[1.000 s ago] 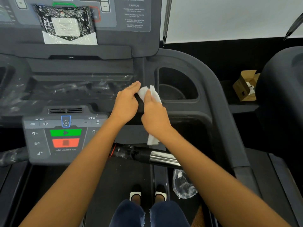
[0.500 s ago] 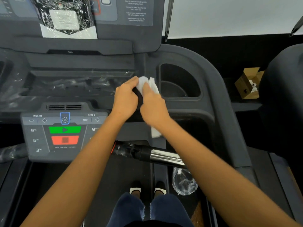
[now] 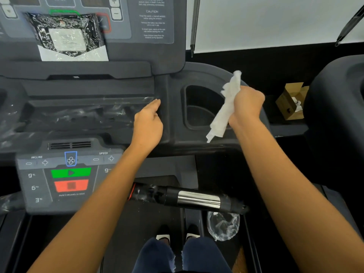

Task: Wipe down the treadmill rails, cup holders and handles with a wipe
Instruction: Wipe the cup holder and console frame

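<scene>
Fingers of the right hand (image 3: 247, 104) are curled tight round a white wipe (image 3: 226, 109), gripping it at its middle. One crumpled end sticks up above the fist and the longer end hangs down and to the left. The hand is seen from its back, so the fingertips themselves are hidden. It is held over the right edge of the treadmill's right cup holder (image 3: 197, 99). The hanging end of the wipe crosses the holder's near right rim, though whether it touches the plastic cannot be told. The left hand (image 3: 147, 125) holds nothing. Its fingers (image 3: 155, 104) lie nearly straight and close together on the dark console, on the ridge between the plastic-wrapped centre tray (image 3: 78, 115) and the cup holder, with the tips pointing away from the person. The two hands are well apart, with the cup holder between them. Near the left forearm sits the control panel (image 3: 69, 174), with a green start button above a red stop button. Below the hands a black handle with a chrome band (image 3: 197, 199) runs across, partly wrapped in clear film. A crumpled ball of clear plastic (image 3: 223, 225) lies just beneath its right end. A packet in clear wrap (image 3: 67, 34) leans against the upper display. An open cardboard box (image 3: 291, 101) stands to the right of the treadmill.
</scene>
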The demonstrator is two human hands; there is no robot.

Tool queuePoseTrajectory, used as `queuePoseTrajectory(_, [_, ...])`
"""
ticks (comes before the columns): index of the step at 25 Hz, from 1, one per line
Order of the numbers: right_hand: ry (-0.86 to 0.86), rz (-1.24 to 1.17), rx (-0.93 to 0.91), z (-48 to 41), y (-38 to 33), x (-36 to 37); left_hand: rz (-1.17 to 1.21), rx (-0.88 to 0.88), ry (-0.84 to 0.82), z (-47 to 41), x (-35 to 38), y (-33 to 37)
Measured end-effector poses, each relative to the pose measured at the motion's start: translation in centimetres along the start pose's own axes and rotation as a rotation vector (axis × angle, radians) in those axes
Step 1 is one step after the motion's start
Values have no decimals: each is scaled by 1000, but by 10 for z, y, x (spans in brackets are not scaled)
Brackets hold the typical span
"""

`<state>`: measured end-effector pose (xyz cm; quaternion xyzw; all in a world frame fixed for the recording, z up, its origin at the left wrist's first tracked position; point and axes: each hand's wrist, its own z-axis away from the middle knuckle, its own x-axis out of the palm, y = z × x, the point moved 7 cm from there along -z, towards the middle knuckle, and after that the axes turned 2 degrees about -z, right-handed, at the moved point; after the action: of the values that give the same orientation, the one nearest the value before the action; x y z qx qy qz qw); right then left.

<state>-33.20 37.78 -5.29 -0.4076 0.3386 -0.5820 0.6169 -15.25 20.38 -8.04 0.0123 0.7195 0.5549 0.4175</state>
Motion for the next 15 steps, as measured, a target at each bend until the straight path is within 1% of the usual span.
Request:
queuePoseTrajectory(1, [23,21,-10,-3,0,7,2,0,3,0,1,0])
queuePoseTrajectory(5, [-114,271,-124,-2,14,73,16,14,35,-1,0,0])
queuePoseTrajectory(6, [-131,302,-111,-3,20,82,21,15,42,0,-1,-1])
queuePoseTrajectory(8, [-162,318,-3,-12,35,84,40,19,58,1,-2,0])
queuePoseTrajectory(10, [-204,298,196,-22,53,78,44,8,55,3,-2,0])
queuePoseTrajectory(11, [-207,233,311,-26,64,77,19,12,44,2,0,1])
queuePoseTrajectory(12, [-204,153,389,-29,71,82,-26,30,28,2,3,3])
queuePoseTrajectory(13, [-211,63,434,-30,76,91,-86,58,1,0,8,6])
queuePoseTrajectory(14, [-257,48,433,-27,76,103,-163,87,-38,-2,13,9])
queuePoseTrajectory(15, [-341,80,428,-26,80,114,-254,112,-85,-4,18,11])
